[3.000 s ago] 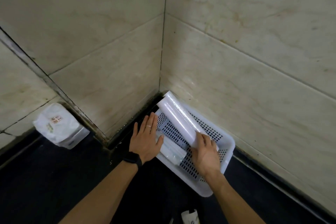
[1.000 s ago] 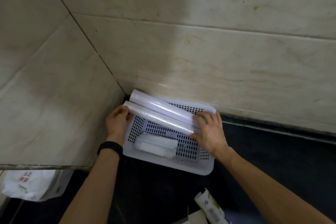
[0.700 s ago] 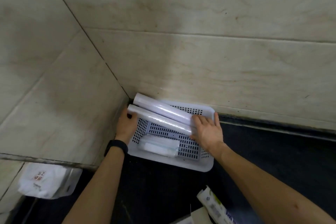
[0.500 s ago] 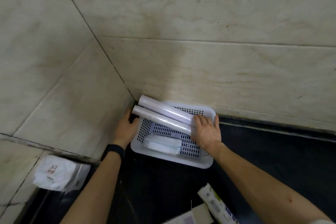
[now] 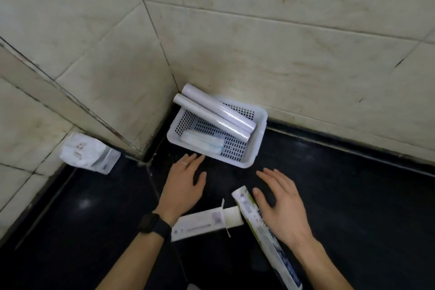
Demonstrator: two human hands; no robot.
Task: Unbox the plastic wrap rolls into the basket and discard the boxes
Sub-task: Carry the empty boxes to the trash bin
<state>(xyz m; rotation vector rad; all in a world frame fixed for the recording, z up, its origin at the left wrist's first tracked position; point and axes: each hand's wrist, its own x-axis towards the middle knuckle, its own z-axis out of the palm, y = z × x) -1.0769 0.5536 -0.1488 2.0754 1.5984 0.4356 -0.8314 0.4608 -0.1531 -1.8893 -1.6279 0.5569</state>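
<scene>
A white perforated basket point(image 5: 255, 148) stands in the corner of the tiled walls on the dark counter. Two plastic wrap rolls point(image 5: 219, 113) lie side by side in it, their far ends resting on the basket's rim. A flat clear packet point(image 5: 202, 145) lies on the basket's floor. Nearer to me two long boxes lie on the counter: a white one point(image 5: 202, 223) with an open end flap and a green-and-white one point(image 5: 263, 231). My left hand point(image 5: 183, 188) hovers open just in front of the basket. Over the green-and-white box my right hand point(image 5: 280, 205) is spread open, holding nothing.
A white pouch point(image 5: 87, 153) leans against the wall at the left. Tiled walls close off the back and left. The dark counter stretches to the right and toward me.
Both hands have let go of the rolls and drawn back from the basket toward me. The rolls stay in the basket. The two boxes have come into view.
</scene>
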